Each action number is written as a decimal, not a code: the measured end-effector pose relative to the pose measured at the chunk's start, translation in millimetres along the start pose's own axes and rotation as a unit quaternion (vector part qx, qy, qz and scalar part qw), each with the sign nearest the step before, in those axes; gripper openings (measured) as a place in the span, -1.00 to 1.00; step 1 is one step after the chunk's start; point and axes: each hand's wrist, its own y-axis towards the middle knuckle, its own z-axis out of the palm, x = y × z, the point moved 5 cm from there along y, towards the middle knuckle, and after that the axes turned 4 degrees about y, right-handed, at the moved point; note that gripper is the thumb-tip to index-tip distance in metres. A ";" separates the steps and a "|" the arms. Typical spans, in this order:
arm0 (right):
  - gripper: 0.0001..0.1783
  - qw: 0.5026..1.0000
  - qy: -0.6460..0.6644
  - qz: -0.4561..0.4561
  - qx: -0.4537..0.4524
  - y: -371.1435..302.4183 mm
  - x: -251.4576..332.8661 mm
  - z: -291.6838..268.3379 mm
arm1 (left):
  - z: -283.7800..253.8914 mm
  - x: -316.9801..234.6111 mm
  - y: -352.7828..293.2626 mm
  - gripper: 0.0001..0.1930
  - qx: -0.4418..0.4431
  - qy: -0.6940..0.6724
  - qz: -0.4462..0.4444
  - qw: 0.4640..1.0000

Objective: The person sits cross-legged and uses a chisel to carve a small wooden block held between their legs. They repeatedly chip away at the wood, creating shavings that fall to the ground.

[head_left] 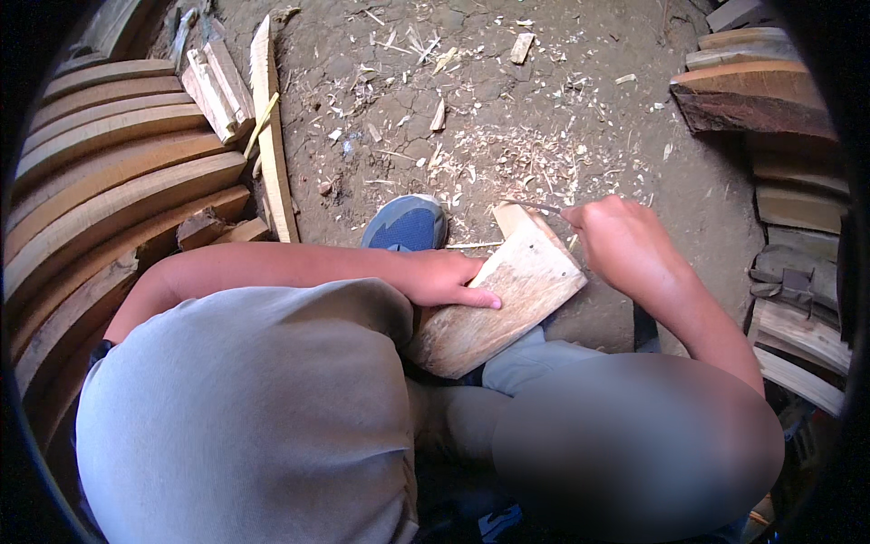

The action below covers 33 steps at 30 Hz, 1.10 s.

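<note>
A pale wooden block [507, 295] is tilted between my knees, with one end raised away from me. My left hand [449, 279] grips its left edge, thumb on the upper face and the fingers mostly hidden behind the wood. Beyond the far end, my right hand [621, 240] is closed around a thin, dark metal-looking tool [544, 208]. Its slim end points left along the block's far edge, by a lighter cut face [513, 219]. The handle is hidden in my fist, so its exact kind cannot be told.
Stacked curved boards [127, 136] line the left side, beside a long split plank [269, 136] and short wood pieces [217, 91]. More timber [752, 91] is piled on the right. Wood chips [507, 154] litter the dirt floor ahead. A blue shoe [406, 223] is near the block.
</note>
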 end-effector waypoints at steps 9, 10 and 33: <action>-0.79 0.999 0.031 -0.002 -0.009 12.5 -19.9 3.8 | 0.0 1.3 1.7 -0.27 0.023 0.008 -0.016 1.000; -0.79 1.000 0.024 -0.005 -0.006 14.9 -19.8 5.2 | 0.2 3.2 2.1 -0.25 0.033 0.006 -0.024 0.999; -0.75 0.999 0.034 0.022 -0.018 -1.6 -34.4 -14.7 | -4.5 10.3 4.9 -0.33 0.036 0.043 -0.096 0.994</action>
